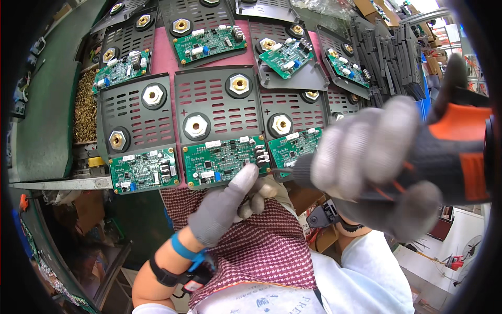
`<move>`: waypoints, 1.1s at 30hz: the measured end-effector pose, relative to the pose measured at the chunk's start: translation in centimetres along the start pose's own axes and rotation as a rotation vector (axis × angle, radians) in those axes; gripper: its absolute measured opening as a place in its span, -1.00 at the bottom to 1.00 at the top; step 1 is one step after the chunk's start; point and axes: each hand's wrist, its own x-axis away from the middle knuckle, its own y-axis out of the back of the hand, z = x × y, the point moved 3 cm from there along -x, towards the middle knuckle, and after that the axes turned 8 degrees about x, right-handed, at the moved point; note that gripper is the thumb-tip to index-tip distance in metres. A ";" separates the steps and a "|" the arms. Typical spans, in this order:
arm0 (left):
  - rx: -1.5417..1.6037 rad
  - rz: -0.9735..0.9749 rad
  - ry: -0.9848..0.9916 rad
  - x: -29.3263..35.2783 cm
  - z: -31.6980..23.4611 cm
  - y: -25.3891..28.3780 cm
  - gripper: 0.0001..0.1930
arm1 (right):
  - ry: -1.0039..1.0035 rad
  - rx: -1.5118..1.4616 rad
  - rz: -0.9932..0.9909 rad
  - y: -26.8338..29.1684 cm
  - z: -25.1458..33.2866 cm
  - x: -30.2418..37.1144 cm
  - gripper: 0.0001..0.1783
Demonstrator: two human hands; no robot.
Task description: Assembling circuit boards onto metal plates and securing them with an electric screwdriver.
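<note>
My gloved right hand [371, 152], smeared by motion, is wrapped round an orange and black power screwdriver [463, 149]. The tool's narrow tip points left, at the lower right corner of a green circuit board [225, 161]. That board lies along the near edge of a dark slotted metal panel [214, 102] with two brass nut terminals. Against the board's near edge rests my gloved left hand [222, 204], one finger laid on the corner by the tip and the others curled in. Whatever those curled fingers hold is hidden.
More slotted panels with boards surround it, including a left one [144, 170] and a tilted one [287, 57]. A bin of small brass screws [84, 112] stands at left, beside a green surface [44, 99]. Dark metal parts [379, 60] are stacked at far right.
</note>
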 end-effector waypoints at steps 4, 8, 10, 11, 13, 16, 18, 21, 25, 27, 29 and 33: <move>-0.248 0.330 0.309 1.7 -1.2 0.4 -0.70 | -0.020 0.060 -0.044 3.7 4.5 -0.4 -0.70; -0.139 0.390 0.329 3.6 -3.6 -1.2 -0.71 | -0.018 0.157 -0.499 9.8 8.3 2.5 -0.71; -0.060 0.242 0.263 3.3 -4.6 -2.4 -0.71 | 0.002 0.212 -0.679 12.7 10.4 4.8 -0.74; 0.001 0.208 0.174 3.0 -4.9 -3.4 -0.69 | -0.001 0.242 -0.753 14.1 11.5 5.9 -0.75; 0.016 0.194 0.106 2.3 -5.5 -5.1 -0.67 | 0.039 0.310 -0.914 16.6 13.8 8.4 -0.71; 0.034 0.188 0.060 1.0 -6.2 -6.8 -0.64 | 0.040 0.402 -1.105 18.9 15.7 11.4 -0.67; 0.063 0.179 0.037 0.2 -6.3 -7.5 -0.67 | 0.050 0.319 -1.344 19.4 15.5 12.5 -0.62; 0.062 0.187 0.041 -1.0 -6.2 -8.1 -0.65 | 0.018 0.401 -1.220 16.3 14.3 11.5 -0.75; 0.075 0.224 0.063 -2.2 -5.8 -8.5 -0.63 | 0.014 0.063 -0.749 10.3 10.8 7.3 -0.65; 0.074 0.233 0.083 -2.3 -5.7 -8.5 -0.66 | 0.008 0.054 -0.672 8.6 9.4 5.5 -0.59; 0.081 0.244 0.096 -2.4 -5.9 -8.3 -0.64 | 0.128 0.091 -0.779 8.3 9.0 4.4 -0.59; -0.043 0.171 0.048 -2.3 -6.7 -7.9 -0.48 | -0.101 -0.083 -0.403 7.6 8.2 2.4 -0.59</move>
